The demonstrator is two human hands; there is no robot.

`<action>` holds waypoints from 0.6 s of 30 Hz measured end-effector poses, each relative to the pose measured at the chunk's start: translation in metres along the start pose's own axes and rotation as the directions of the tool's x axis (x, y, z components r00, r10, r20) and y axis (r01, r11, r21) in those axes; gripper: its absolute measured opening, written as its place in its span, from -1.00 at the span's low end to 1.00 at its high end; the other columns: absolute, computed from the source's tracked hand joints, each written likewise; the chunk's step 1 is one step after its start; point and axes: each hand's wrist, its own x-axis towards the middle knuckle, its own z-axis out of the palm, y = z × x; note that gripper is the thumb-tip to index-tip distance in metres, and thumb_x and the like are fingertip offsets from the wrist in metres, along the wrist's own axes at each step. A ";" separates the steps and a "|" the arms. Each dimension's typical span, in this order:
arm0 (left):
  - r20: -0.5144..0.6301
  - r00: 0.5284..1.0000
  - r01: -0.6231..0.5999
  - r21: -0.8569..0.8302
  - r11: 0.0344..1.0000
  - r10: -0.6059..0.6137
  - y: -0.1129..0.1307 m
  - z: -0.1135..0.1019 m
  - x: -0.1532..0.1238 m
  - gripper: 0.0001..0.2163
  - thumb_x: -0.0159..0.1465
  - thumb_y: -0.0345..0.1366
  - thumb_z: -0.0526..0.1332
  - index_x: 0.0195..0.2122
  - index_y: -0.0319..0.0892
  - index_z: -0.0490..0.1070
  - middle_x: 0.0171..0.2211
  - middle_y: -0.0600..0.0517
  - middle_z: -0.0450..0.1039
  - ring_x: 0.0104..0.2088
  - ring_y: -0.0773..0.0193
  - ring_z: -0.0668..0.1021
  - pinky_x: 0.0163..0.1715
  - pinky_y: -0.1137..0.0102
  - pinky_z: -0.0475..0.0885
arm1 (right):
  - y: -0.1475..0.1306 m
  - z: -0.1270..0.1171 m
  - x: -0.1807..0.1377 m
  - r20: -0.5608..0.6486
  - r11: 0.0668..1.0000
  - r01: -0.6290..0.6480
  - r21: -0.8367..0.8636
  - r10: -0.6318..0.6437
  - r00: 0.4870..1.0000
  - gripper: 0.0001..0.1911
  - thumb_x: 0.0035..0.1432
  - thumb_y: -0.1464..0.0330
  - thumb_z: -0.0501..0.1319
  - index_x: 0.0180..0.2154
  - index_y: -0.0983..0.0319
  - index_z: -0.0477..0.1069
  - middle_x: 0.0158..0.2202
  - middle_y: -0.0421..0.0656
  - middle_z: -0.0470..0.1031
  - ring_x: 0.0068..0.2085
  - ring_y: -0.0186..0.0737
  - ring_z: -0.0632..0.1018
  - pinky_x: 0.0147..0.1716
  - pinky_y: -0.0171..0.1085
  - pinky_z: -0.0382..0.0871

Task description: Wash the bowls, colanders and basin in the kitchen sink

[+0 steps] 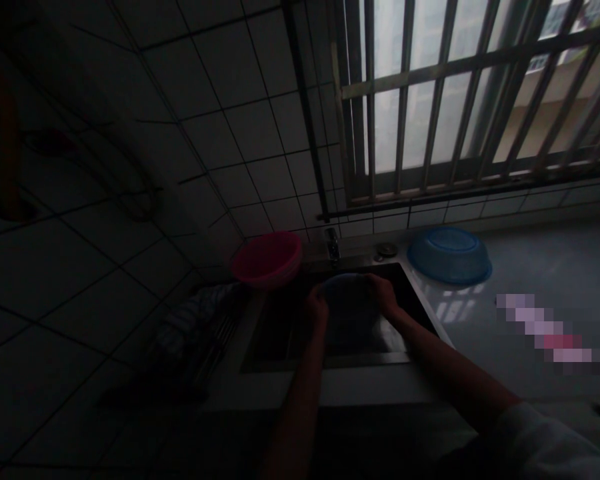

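The scene is dim. Over a dark sink [275, 363] both my hands hold a round blue basin [347, 310] by its rim. My left hand [317, 311] grips the basin's left edge with curled fingers. My right hand [383, 293] grips its right edge. The basin sits tilted inside the sink, just below the tap [333, 244].
A pink basin [267, 258] rests at the sink's back left. An upturned blue basin [450, 255] lies on the pale counter [530, 267] to the right. A striped cloth [190, 320] lies left of the sink. Tiled wall stands at left, a barred window [460, 93] behind.
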 end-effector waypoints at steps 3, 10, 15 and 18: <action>0.128 0.988 -0.097 0.036 0.995 0.092 0.006 0.006 -0.007 -0.63 0.40 -0.50 0.18 0.12 -0.03 0.62 0.13 -0.02 0.65 0.14 0.18 0.64 0.25 0.31 0.44 | -0.023 0.016 -0.005 0.081 0.989 0.145 -0.038 -0.142 0.987 -0.54 0.35 0.56 0.14 0.17 0.17 0.58 0.15 -0.05 0.66 0.10 -0.13 0.68 0.15 -0.21 0.51; -0.014 1.000 0.016 0.012 1.000 -0.015 0.004 -0.005 -0.002 -0.63 0.43 -0.47 0.14 0.15 -0.07 0.61 0.12 -0.09 0.66 0.12 0.13 0.65 0.19 0.28 0.47 | -0.006 0.000 0.004 0.022 0.997 0.073 0.025 -0.073 0.997 -0.56 0.37 0.51 0.15 0.16 0.12 0.59 0.12 -0.10 0.68 0.07 -0.09 0.69 0.13 -0.16 0.55; 0.073 0.997 -0.020 0.016 1.000 0.018 0.002 0.002 -0.003 -0.66 0.47 -0.39 0.14 0.16 -0.04 0.59 0.11 -0.04 0.66 0.11 0.16 0.65 0.18 0.32 0.48 | -0.003 0.003 0.000 0.020 0.997 0.067 -0.028 -0.066 0.998 -0.54 0.37 0.53 0.12 0.19 0.21 0.57 0.14 -0.01 0.66 0.06 -0.07 0.69 0.13 -0.16 0.54; 0.215 0.971 -0.120 0.046 0.992 0.107 0.007 0.011 -0.010 -0.64 0.40 -0.49 0.18 0.13 -0.06 0.61 0.15 -0.02 0.65 0.16 0.19 0.63 0.26 0.33 0.42 | -0.025 0.021 -0.005 0.155 0.969 0.248 -0.003 -0.245 0.957 -0.52 0.33 0.57 0.14 0.17 0.20 0.59 0.17 -0.04 0.64 0.12 -0.13 0.67 0.19 -0.21 0.50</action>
